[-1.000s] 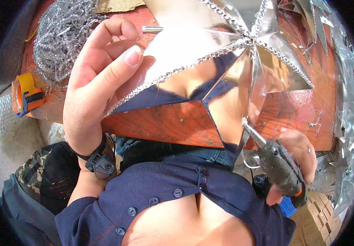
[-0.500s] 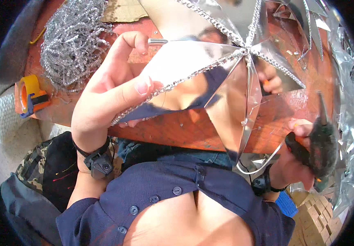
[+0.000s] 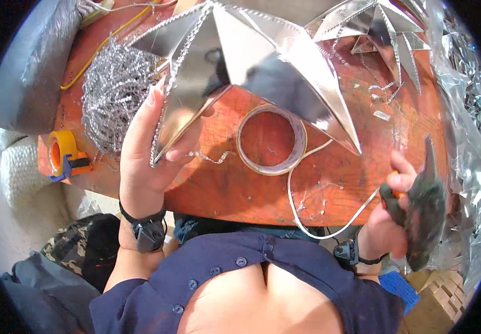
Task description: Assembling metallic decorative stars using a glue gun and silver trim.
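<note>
My left hand point(image 3: 150, 142) grips one point of a mirrored silver star point(image 3: 196, 83), thumb on one side and fingers behind. Braided silver trim runs along some of the star's ridges and edges, and the star is tilted up off the table. From near that point, a loose end of silver trim point(image 3: 215, 158) trails over the wood. On the right, my right hand point(image 3: 393, 214) is wrapped round a dark glue gun point(image 3: 425, 206), its nozzle pointing up and away from the star. A white cord point(image 3: 307, 231) runs leftward from it.
A wide tape roll point(image 3: 243, 150) lies mid-table below the star. At left sit a heap of silver trim point(image 3: 112, 94) and an orange tape dispenser point(image 3: 65, 153). Another silver star point(image 3: 377, 28) stands at far right, beside plastic bags of silver pieces point(image 3: 469, 106). The reddish table point(image 3: 223, 195) ends near my body.
The star has turned and moved up and left in my left hand, uncovering the tape roll. My right hand keeps the glue gun at the right, shifted slightly. The whole view has also shifted.
</note>
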{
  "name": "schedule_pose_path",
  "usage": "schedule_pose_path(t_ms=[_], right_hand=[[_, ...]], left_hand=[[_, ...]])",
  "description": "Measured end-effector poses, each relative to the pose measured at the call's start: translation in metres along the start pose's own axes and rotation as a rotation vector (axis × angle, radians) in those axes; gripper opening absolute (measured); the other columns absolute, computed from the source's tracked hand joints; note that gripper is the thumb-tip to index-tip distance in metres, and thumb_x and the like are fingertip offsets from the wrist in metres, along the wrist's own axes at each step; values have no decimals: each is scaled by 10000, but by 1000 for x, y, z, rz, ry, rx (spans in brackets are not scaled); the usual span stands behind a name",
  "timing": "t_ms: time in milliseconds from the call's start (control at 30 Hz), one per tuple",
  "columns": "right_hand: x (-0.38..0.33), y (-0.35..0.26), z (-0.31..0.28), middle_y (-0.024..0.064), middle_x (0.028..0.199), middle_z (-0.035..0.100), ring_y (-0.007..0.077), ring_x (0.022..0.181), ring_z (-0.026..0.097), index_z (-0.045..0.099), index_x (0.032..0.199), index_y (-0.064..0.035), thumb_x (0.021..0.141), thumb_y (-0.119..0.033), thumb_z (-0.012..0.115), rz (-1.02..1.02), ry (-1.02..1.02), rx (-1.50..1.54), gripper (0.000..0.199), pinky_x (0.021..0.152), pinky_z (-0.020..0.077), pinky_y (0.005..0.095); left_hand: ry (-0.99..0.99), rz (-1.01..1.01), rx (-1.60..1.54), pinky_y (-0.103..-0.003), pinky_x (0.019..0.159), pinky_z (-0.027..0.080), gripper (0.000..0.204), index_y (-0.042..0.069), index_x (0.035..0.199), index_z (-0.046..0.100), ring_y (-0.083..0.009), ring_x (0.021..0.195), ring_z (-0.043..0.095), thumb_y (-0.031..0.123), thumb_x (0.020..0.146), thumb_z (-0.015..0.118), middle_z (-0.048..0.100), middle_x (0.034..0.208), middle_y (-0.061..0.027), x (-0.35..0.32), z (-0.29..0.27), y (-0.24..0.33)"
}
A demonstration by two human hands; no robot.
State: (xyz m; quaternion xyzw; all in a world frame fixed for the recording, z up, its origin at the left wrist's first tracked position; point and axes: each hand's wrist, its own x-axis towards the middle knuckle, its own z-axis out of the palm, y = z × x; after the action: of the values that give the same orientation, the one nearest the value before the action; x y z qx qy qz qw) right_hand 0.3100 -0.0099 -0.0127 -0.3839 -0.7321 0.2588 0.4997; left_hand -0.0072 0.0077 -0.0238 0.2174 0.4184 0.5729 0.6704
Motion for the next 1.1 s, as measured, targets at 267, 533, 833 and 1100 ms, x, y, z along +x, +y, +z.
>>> schedule_pose_path(t_ms=[267,533,833,1100], right_hand=[[12,-23,-3,151,965,641,342,945,621,604,934,-17,581,-662,712,70,-250,-135,743,840,488,445],[24,-32,7,142,925,631,362,873,635,478,961,-31,658,-136,767,40,-306,-159,431,755,525,439],[26,-29,0,113,888,624,326,848,630,492,955,-48,606,-215,824,13,-435,-331,510,745,514,413],[6,-26,15,124,884,630,280,842,609,603,873,-30,538,-666,715,136,-127,-215,727,770,466,375]], left_hand=[[-333,-217,-593,-162,298,272,521,-104,1159,466,-46,455,373,380,1003,352,521,961,-122,19,-30,1],[-344,-281,-716,-177,281,286,541,-148,1021,485,-61,451,390,373,1004,341,461,928,-130,23,-29,2],[-340,-309,-700,-174,278,306,557,-149,1077,481,-64,457,389,385,1001,344,488,920,-110,21,-31,2],[-430,-289,-709,-166,280,310,564,-136,1162,483,-59,456,388,388,996,354,540,1066,-173,25,-35,-2]])
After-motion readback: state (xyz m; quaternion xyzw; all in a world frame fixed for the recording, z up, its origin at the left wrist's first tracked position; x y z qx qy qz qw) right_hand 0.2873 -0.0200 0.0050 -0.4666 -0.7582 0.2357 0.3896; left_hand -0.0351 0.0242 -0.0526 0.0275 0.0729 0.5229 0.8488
